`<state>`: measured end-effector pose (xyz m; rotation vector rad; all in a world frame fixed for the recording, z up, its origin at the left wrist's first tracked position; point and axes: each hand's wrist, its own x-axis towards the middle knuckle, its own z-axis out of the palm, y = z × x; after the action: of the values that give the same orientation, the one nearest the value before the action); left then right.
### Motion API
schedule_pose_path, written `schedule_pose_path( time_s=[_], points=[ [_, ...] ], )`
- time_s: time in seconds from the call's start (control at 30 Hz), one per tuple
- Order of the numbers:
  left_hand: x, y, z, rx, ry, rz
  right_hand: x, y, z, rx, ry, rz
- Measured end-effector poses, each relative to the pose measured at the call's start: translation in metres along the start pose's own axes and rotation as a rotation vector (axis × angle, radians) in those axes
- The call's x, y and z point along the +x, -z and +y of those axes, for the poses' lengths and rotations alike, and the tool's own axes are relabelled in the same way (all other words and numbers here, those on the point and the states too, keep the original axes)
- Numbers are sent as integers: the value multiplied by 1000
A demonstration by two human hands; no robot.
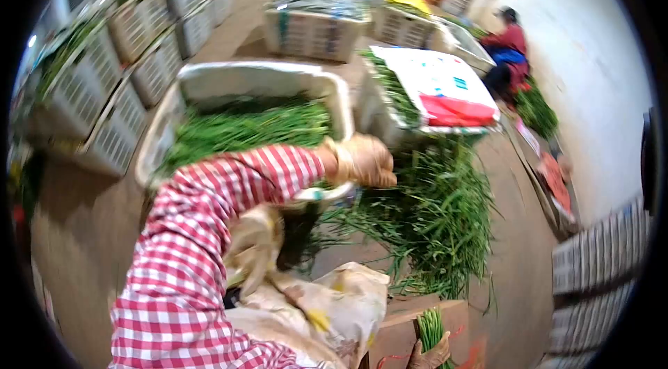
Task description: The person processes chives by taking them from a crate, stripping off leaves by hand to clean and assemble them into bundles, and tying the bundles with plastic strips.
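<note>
The right hand [429,355], cut off at the lower edge, has its fingers wrapped around one bunch of slim, light-green stems [431,327] at lower right; the bunch's bottom end is hidden. At frame centre, the left hand [367,160] has bent, blurred fingers with hidden tips, so I cannot tell whether they are closed. It borders one loose heap of dark-green leafy stalks [445,216]. Left of centre, one red-and-white checked sleeve [188,230] partly covers one white plastic crate [243,76] of greens.
</note>
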<state>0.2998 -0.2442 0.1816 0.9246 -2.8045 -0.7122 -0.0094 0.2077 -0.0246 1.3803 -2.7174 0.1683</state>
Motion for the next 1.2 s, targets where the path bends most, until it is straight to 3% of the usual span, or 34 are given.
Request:
schedule_pose_path(
  time_s=[0.03, 0.1, 0.13, 0.17, 0.23, 0.27, 0.3, 0.37, 0.4, 0.47, 0.53, 0.57, 0.63, 0.73, 0.83, 0.87, 0.9, 0.93, 1.03, 1.2],
  points=[
    [-36, 23, -22, -85, 55, 95, 4, 7, -8, -17, 71, -17],
    [-111, 55, -81, -14, 151, 287, 6, 22, -21, -130, -95, -139],
    [-153, 67, -103, -143, 281, 315, 11, 24, -14, -125, -46, -210],
    [-194, 74, -132, -66, 386, 346, 23, 23, -2, -156, -13, -226],
    [-279, 72, -176, 79, 684, 365, 53, 12, 35, -10, 49, -652],
    [-319, 66, -191, 125, 790, 348, 72, 4, 51, 101, -103, -763],
    [-347, 69, -180, 37, 996, 271, 85, 17, 26, -61, -55, -617],
    [-404, 34, -230, 15, 1102, 253, 121, 56, -52, -147, -18, -400],
    [-427, 15, -245, 55, 1139, 399, 142, 66, -85, -71, -26, -332],
    [-450, -7, -258, 118, 1240, 582, 156, 112, -198, 154, 23, -477],
    [-456, -20, -277, 39, 1329, 628, 168, 113, -277, 347, 420, -314],
    [-457, -26, -287, -76, 1376, 661, 171, 123, -323, 302, 510, -359],
    [-460, -36, -317, -196, 1400, 573, 175, 123, -410, 213, 669, -379],
    [-460, -61, -354, -86, 1317, 642, 180, 94, -513, 142, 945, -380],
    [-452, -59, -351, -75, 1456, 549, 161, 69, -608, -73, 1124, -439],
    [-452, -59, -347, -65, 1434, 589, 149, 66, -643, -273, 1077, -560],
    [-450, -59, -344, -85, 1437, 575, 145, 40, -655, -311, 1289, -405],
    [-450, -58, -342, -75, 1432, 593, 133, 22, -672, -457, 1323, -341],
    [-454, -63, -346, -74, 1436, 626, 100, -16, -721, -481, 1422, -338],
    [-453, -64, -343, -52, 1383, 708, 65, -70, -761, -187, 1682, -335]
  ],
)
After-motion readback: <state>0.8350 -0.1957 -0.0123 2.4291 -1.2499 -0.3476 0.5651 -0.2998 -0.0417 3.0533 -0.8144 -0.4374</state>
